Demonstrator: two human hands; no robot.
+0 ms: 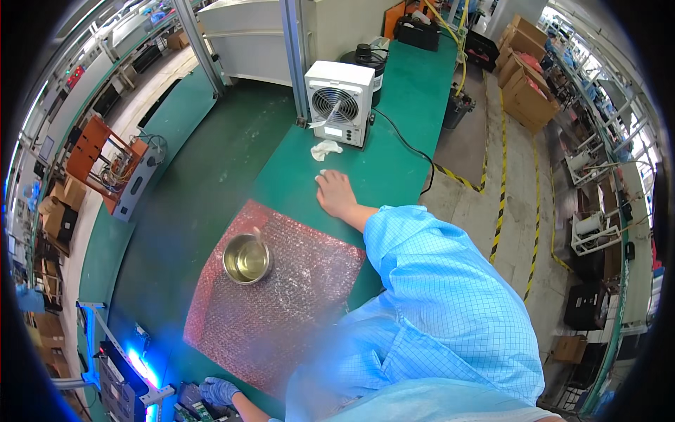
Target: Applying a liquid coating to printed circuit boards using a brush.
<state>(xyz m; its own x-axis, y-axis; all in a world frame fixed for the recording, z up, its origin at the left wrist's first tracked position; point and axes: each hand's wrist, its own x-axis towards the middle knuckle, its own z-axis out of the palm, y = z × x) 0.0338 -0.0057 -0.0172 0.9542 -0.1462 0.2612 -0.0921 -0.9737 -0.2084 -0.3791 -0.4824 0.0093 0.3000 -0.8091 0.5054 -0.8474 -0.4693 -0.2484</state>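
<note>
My right hand (337,194), bare at the end of a blue checked sleeve, rests on the green table mat with its fingers apart. A small white bit shows at its fingertips; I cannot make out what it is. Just beyond lies a crumpled white wipe (325,150), in front of a white ionizing fan (340,103). At the lower left, my left hand (219,391) wears a bluish glove, its fingers stretched out beside some circuit boards (190,402). Between the hands, a metal bowl (247,259) of pale yellowish liquid stands on a sheet of pink bubble wrap (281,302).
A black round container (365,60) stands behind the fan, and a black cable (415,149) runs off the table's right edge. A blue-lit frame (144,369) is at the lower left. An orange-panelled device (105,158) stands far left. Cardboard boxes (524,91) sit on the floor.
</note>
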